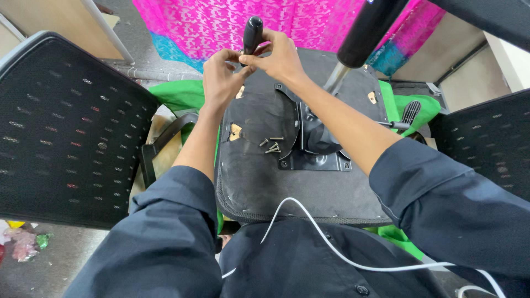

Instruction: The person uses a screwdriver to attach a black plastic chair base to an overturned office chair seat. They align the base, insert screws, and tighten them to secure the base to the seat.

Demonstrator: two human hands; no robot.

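Both hands meet at the far edge of the upside-down chair seat (259, 182). The right hand (281, 55) has its grip closed on a black screwdriver handle (253, 33). The left hand (220, 77) pinches near its tip. Loose screws (271, 145) lie mid-seat beside the metal plate (314, 161).

My left hand (222, 74) and right hand (277, 55) meet on a glossy black screwdriver handle (253, 33). My sleeves (165, 237) are dark navy. The seat underside (259, 165) near me is black, with silver-grey screws (271, 145) and a black metal plate (314, 149). Far off hangs bright pink lace-patterned fabric (210, 22) edged in turquoise. Green cloth (179, 94) lies beneath. At left, black mesh chair back (61, 127). A white cable (331, 248) crosses my lap.
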